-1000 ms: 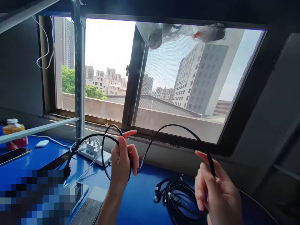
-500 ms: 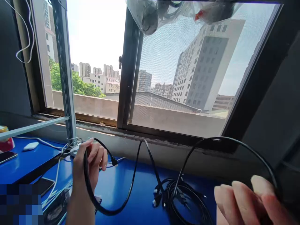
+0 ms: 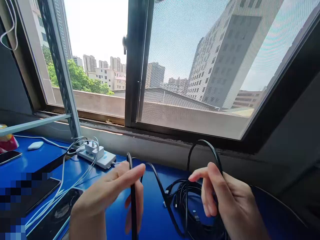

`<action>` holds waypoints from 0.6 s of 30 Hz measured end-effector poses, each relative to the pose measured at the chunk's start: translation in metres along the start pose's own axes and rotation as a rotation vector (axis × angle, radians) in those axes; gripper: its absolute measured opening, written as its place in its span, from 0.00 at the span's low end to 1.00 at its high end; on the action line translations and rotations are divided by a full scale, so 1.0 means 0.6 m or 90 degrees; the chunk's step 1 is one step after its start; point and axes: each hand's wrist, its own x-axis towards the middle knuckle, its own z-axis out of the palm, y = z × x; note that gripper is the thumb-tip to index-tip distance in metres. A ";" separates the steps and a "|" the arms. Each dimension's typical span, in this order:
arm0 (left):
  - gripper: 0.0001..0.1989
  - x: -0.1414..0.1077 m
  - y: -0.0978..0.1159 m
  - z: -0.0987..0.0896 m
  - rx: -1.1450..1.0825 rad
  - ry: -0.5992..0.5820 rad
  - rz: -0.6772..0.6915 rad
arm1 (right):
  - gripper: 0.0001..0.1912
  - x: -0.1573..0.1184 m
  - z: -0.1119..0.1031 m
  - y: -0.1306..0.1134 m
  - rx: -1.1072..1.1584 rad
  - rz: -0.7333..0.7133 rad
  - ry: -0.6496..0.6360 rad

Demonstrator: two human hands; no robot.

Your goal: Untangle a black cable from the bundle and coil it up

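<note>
My left hand (image 3: 107, 196) is at lower centre-left, with a black cable (image 3: 133, 203) running between its thumb and fingers. At lower right, my right hand (image 3: 227, 196) has its fingers curled round the same kind of cable, which arches above it in a loop (image 3: 203, 141) and passes behind the thumb. Part of the grip there is hidden. Between and below the hands, a coil of black cables (image 3: 185, 196) with several plug ends lies on the blue table (image 3: 117, 213).
A white power strip (image 3: 106, 160) with adapters and thin white cables stands behind my left hand. Dark phones (image 3: 58, 213) lie at left, by a white earbud-like case (image 3: 35, 145). A metal shelf post (image 3: 61, 73) rises before the window (image 3: 138, 66).
My hands have come closer together: the left moved right and down, the right moved left. The cable between them has shifted and its right-hand arch has narrowed. The view has tilted down.
</note>
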 end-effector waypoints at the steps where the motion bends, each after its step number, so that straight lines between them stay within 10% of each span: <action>1: 0.17 -0.002 0.006 0.002 0.015 -0.138 -0.027 | 0.29 0.000 0.006 -0.001 -0.020 -0.024 -0.011; 4: 0.17 0.003 0.020 0.014 0.076 -0.359 -0.061 | 0.27 0.002 0.014 -0.005 -0.048 -0.069 -0.039; 18: 0.15 0.023 0.001 0.031 0.133 -0.148 0.072 | 0.23 0.011 0.003 0.012 -0.209 -0.075 -0.109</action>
